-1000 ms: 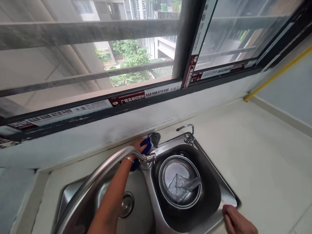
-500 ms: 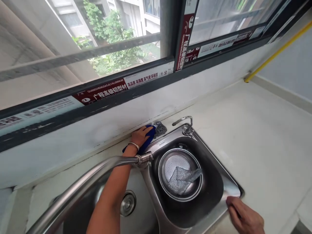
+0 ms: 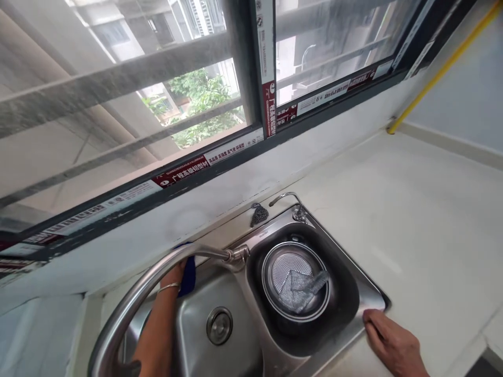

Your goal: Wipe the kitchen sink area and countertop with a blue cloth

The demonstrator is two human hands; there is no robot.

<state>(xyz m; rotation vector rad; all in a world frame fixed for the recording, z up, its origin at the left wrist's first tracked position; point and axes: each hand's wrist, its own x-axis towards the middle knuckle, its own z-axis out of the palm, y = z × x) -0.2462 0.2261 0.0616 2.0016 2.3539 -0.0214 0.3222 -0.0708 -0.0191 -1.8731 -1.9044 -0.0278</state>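
My left hand [image 3: 172, 276] is at the back of the sink on the left, pressing a blue cloth [image 3: 189, 275] to the strip along the wall. The curved faucet [image 3: 151, 280] partly hides that hand and cloth. At the front right corner of the steel sink [image 3: 371, 301], my right hand [image 3: 393, 337] is closed on the edge, its fingertips mostly hidden. In the right basin lies a round pan [image 3: 267, 280] with a dotted metal bottom, and a folded grey mesh cloth [image 3: 296, 293] rests in it.
A grey steel-wool scourer [image 3: 259, 214] lies behind the sink. Beside it stands a small curved tap [image 3: 288, 195]. The left basin has a round drain [image 3: 219, 325]. A window frame [image 3: 220, 165] runs above the sill, and a yellow pipe [image 3: 444, 73] comes down at right.
My left hand has slid the blue cloth leftward along the back, away from the scourer and behind the faucet. My right hand stays at the sink corner. The view has shifted slightly.
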